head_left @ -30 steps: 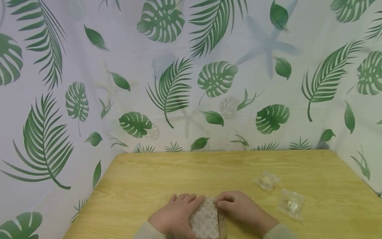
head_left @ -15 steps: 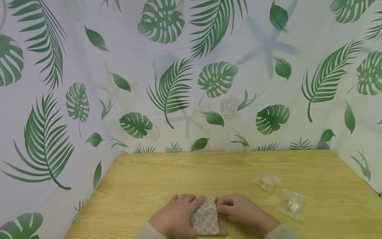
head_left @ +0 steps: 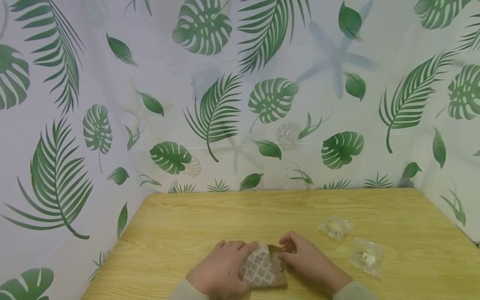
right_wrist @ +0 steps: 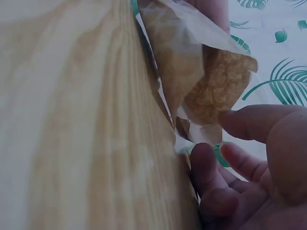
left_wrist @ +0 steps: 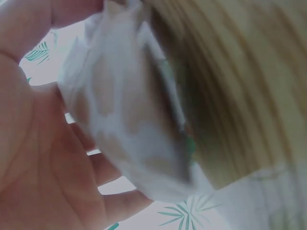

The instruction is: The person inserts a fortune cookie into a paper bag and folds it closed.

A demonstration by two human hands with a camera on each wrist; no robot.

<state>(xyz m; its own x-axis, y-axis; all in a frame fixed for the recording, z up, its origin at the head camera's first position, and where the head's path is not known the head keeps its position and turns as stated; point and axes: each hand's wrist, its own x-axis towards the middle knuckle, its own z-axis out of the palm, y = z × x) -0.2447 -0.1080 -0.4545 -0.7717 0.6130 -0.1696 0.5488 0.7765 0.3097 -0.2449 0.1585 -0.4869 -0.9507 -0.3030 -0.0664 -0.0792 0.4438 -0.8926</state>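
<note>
In the head view, a small paper bag (head_left: 258, 266) with a white and grey-brown lattice pattern sits at the table's near side. My left hand (head_left: 223, 268) grips it from the left, thumb near and fingers along the far side. At the bag's right end its plain brown mouth gapes. My right hand (head_left: 309, 260) is at that mouth, index finger raised. In the right wrist view, the thumb (right_wrist: 254, 122) touches the paper's edge, apart from the curved fingers below, and the brown inside shows. The left wrist view has the bag (left_wrist: 120, 110) blurred against the left palm.
Two small clear plastic packets, one (head_left: 335, 227) farther back and one (head_left: 366, 256) nearer, lie right of my right hand with small pale or gold-coloured pieces inside. The wood-grain table (head_left: 187, 221) meets a leaf-printed cloth backdrop (head_left: 232, 125) at its back and sides.
The bag's right end has spread from a flat edge into a gaping mouth, and its near edge has shifted slightly away. My right index finger has lifted off the edge. The left hand keeps its hold.
</note>
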